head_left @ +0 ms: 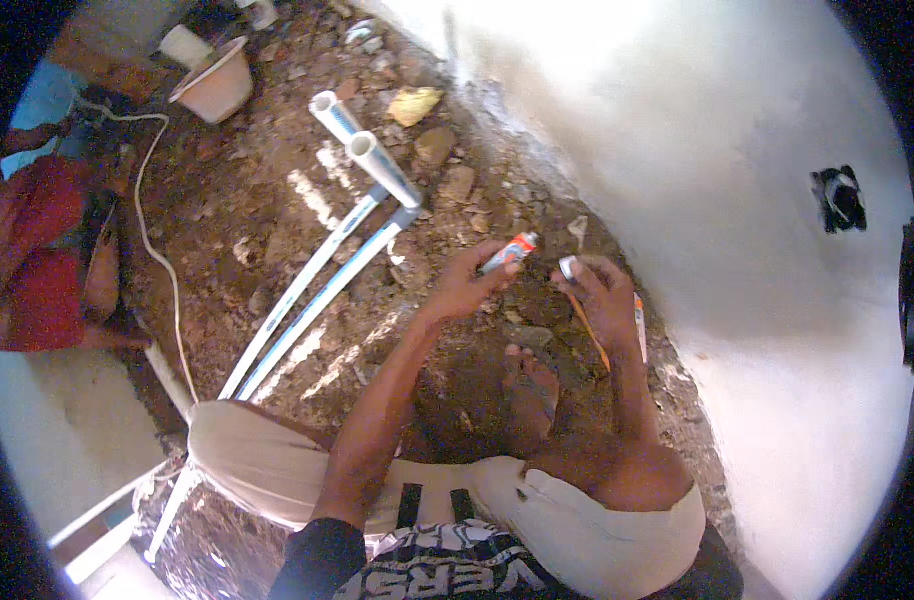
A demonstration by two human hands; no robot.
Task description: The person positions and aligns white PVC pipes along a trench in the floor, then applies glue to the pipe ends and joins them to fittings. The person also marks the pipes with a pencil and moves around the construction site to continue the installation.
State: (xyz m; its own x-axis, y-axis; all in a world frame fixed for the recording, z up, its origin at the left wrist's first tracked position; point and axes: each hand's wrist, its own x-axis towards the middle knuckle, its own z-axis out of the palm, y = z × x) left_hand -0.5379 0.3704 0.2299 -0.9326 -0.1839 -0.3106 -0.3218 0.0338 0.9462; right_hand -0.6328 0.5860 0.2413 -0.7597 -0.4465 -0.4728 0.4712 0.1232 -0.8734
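Apparently uncapped, the orange tube (507, 256) is gripped by the left hand (465, 284), right of unjoined pipes (385, 170); the right hand (607, 300) pinches a white cap (568, 267).

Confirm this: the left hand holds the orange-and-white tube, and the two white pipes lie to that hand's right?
One slip: in the head view, the two white pipes lie to the left hand's left. It does hold the orange-and-white tube.
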